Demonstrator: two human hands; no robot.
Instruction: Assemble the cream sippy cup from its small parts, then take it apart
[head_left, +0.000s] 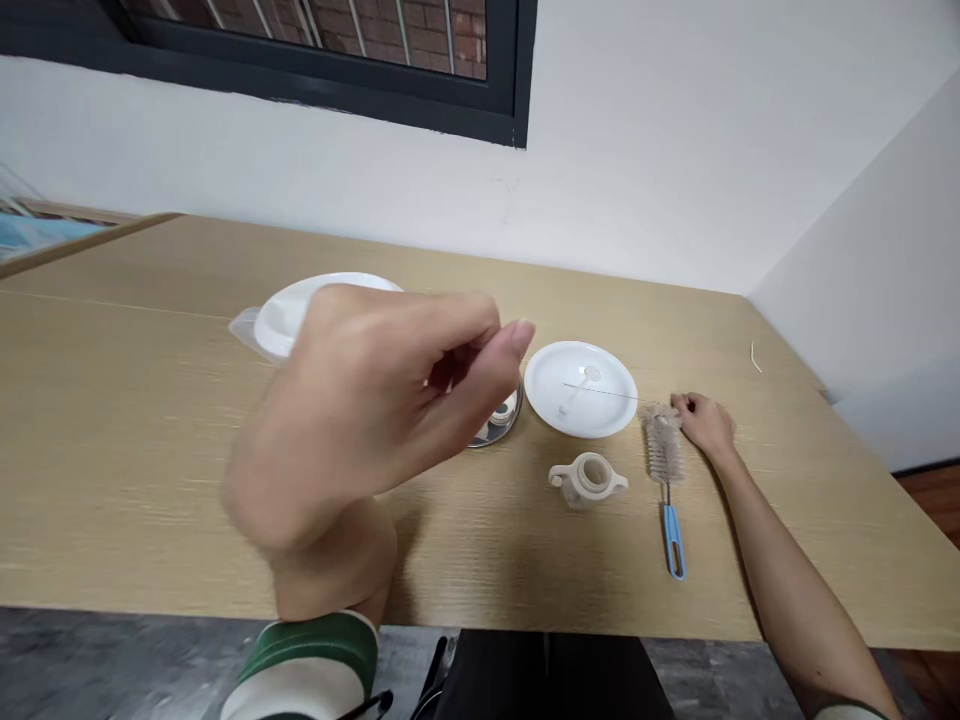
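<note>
My left hand (375,420) is raised close to the camera, slightly blurred. Its thumb presses against the curled index finger, and whatever may be between them is hidden. On the table at the right, my right hand (705,422) rests with curled fingers beside the bristle head of a blue-handled bottle brush (664,445). A thin dark wire-like line (611,393) crosses the white plate (540,395) towards that hand; whether the fingers hold it I cannot make out. A small white spoon (577,391) lies on this plate. Nearer me stands a two-handled bottle part (589,478).
Behind my left hand, a larger white dish (330,284) and a translucent piece (246,328) are partly covered. A round metal dish (504,430) with a white ring-shaped part also shows. A thin bent white piece (754,357) lies far right. The wall borders the wooden table (135,430).
</note>
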